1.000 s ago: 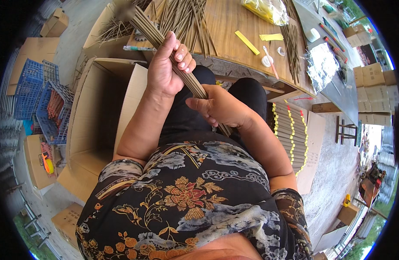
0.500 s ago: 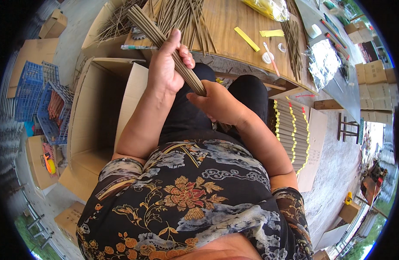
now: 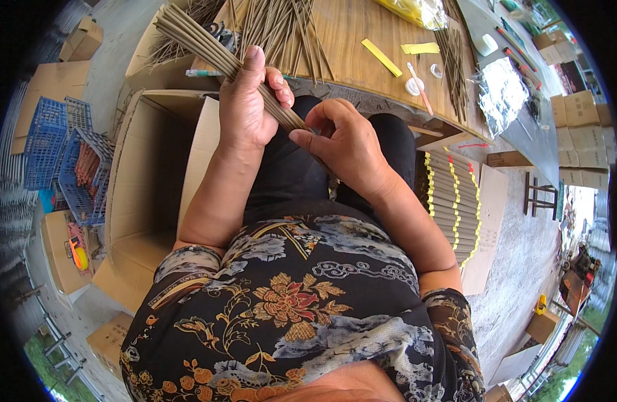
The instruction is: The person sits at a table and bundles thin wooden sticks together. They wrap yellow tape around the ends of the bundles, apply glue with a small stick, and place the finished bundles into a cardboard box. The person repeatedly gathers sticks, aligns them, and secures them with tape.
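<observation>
A slanting bundle of thin brown incense sticks [image 3: 202, 47] is in front of me, above my lap. My left hand [image 3: 247, 110] wraps round its middle, thumb lying along the sticks. At the lower end, my right hand [image 3: 348, 144] pinches the sticks between thumb and bent fingers; its palm side is partly hidden. Loose incense sticks [image 3: 281, 33] are spread over the wooden table [image 3: 352, 50] just beyond my hands. Yellow paper strips [image 3: 382, 58], a small white round lid [image 3: 413, 87] and a pale pink-tipped stick tool [image 3: 421, 90] lie farther right on that table.
An open cardboard box [image 3: 144, 181] stands at my left, beside blue plastic crates [image 3: 47, 137]. At my right, banded bundles of sticks [image 3: 452, 201] rest on cardboard. Crumpled clear plastic [image 3: 503, 97] lies on the grey table [image 3: 533, 144]. Stacked cartons [image 3: 580, 130] stand farther right.
The bundle and my left hand have shifted left and a little nearer. My right hand has moved from wrapping the lower end to a looser pinch, its fingers raised.
</observation>
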Demonstrator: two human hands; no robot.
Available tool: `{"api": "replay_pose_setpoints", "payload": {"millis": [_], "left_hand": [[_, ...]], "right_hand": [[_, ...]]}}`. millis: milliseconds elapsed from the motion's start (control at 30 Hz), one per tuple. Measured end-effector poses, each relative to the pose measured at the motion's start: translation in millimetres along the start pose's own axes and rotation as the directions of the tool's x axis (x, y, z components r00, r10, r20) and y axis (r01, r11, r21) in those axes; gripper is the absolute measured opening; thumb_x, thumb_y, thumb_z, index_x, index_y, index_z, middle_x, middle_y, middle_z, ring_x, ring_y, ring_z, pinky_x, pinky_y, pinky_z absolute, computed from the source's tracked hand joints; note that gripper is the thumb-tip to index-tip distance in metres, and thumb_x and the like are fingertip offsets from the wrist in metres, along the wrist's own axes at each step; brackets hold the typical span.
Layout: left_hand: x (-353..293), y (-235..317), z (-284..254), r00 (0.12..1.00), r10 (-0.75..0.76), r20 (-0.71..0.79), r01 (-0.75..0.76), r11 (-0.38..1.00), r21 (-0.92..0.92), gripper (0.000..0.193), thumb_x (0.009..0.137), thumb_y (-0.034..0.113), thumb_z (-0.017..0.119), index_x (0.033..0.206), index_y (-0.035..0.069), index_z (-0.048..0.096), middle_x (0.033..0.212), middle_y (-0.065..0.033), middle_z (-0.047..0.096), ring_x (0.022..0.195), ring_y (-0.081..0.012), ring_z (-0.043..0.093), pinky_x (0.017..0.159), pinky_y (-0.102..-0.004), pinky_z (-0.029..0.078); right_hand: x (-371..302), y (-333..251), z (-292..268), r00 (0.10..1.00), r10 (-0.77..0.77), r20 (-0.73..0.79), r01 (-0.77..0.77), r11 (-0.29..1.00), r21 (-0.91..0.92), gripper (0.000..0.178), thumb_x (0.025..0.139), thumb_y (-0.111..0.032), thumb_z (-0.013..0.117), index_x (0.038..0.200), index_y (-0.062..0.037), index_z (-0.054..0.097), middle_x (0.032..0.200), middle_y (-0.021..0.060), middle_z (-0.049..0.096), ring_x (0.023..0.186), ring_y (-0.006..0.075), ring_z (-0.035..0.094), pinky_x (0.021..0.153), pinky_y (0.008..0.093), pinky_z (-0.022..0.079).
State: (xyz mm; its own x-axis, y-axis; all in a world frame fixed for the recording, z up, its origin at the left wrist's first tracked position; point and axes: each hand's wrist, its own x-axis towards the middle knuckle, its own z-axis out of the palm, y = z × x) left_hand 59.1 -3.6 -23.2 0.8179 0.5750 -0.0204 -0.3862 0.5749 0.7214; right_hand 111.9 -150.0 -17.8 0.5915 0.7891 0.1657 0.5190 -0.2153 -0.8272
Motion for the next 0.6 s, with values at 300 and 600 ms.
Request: {"api": "replay_pose_setpoints", "payload": {"millis": [300,600], "left_hand": [[4.9,-0.8,-6.0,0.999,-0.022,-0.029,0.021,0.999,-0.025,0.035,0.081,0.036,0.059,0.061,0.012,0.042,0.059,-0.0029,0.047,0.052,-0.0134,0.044,0.047,-0.025,0.037],[47.9,55.1,-72.3,0.982,0.033,-0.186,-0.085,0.955,-0.285,0.039,0.081,0.036,0.058,0.057,0.009,0.043,0.058,-0.0052,0.046,0.053,-0.0145,0.044,0.049,-0.0253,0.039]], "right_hand": [[6.6,-4.8,-3.3,0.978,0.16,0.131,-0.162,0.987,0.01,0.022,0.072,-0.023,0.064,0.074,-0.0013,0.058,0.073,0.0139,0.058,0.069,0.0278,0.057,0.062,0.0356,0.045],[-12.4,22.2,-60.9,0.924,0.166,0.345,-0.115,0.98,-0.161,0.019,0.071,-0.017,0.066,0.072,0.0002,0.058,0.068,0.0114,0.056,0.065,0.0224,0.056,0.059,0.0308,0.043]]}}
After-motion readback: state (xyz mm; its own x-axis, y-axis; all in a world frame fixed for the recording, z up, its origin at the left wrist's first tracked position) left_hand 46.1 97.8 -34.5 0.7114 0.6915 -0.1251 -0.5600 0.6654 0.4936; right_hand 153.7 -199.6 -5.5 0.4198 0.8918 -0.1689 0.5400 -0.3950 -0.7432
